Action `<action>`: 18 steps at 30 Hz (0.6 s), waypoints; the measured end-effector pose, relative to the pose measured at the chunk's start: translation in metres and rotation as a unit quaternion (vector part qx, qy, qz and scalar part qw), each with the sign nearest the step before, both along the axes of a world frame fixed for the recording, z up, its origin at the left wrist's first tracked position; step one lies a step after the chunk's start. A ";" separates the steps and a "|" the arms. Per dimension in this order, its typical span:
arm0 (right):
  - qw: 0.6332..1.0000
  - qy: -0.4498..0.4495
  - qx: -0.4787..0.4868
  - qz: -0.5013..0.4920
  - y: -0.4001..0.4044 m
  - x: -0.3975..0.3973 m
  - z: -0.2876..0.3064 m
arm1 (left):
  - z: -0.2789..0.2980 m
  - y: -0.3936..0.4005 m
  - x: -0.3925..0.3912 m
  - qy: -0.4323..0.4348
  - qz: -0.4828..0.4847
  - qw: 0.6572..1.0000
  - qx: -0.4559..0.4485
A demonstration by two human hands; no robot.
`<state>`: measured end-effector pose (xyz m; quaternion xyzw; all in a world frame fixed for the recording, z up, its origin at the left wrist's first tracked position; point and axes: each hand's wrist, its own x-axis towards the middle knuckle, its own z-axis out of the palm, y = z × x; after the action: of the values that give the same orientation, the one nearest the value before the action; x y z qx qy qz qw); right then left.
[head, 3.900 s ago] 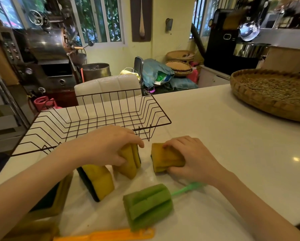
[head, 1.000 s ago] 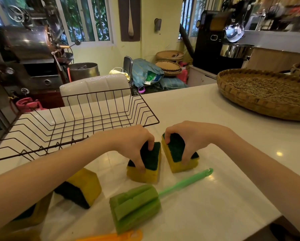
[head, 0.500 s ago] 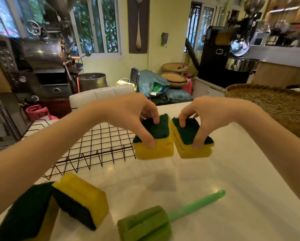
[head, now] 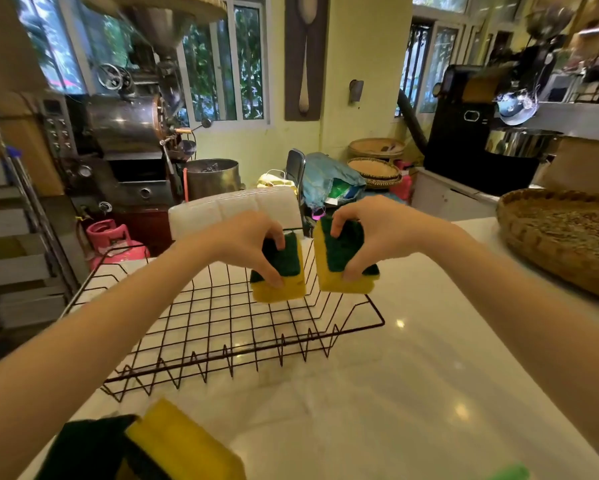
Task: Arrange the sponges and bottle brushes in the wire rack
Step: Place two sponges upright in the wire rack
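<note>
Barely started: wire rack (head: pixel 222 327) empty; left hand (head: pixel 246 242) and right hand (head: pixel 374 230) each pinch a sponge above its right end, more sponges (head: pixel 173 445) wait at the worktop's near edge.

White glossy surface (head: pixel 412 393), speckled with light reflections. Resting on it at far left of centre: black wire rack (head: pixel 222 327), empty. At near left edge: two yellow-and-green sponges (head: pixel 173 445) touching. At far right: woven tray (head: pixel 565 237) of pale grains. At near right edge: sliver of something green (head: pixel 509 474), too cropped to identify.
</note>
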<state>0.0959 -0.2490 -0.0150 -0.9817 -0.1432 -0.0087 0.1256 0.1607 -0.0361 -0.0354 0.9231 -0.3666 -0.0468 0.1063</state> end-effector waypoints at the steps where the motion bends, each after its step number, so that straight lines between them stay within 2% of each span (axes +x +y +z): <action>1: 1.000 -0.005 0.017 0.001 0.002 0.006 -0.006 | -0.008 0.002 0.008 -0.002 0.009 1.000 0.011; 5: 0.997 -0.020 0.080 0.008 0.011 0.026 -0.032 | -0.038 0.011 0.035 0.010 0.043 0.997 0.068; 9: 0.991 -0.033 0.123 0.027 0.021 0.041 -0.048 | -0.056 0.013 0.047 0.028 0.049 0.995 0.078; 13: 0.994 -0.028 0.094 0.046 0.034 0.057 -0.054 | -0.059 0.012 0.048 0.029 0.052 0.996 0.073; 18: 0.997 0.038 0.031 0.056 0.046 0.073 -0.059 | -0.060 0.015 0.047 0.027 0.066 0.994 0.081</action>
<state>0.1684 -0.2028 -0.0745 -0.9674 -0.1925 0.0315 0.1614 0.2080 -0.0213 -0.0952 0.9493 -0.2966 -0.0944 0.0442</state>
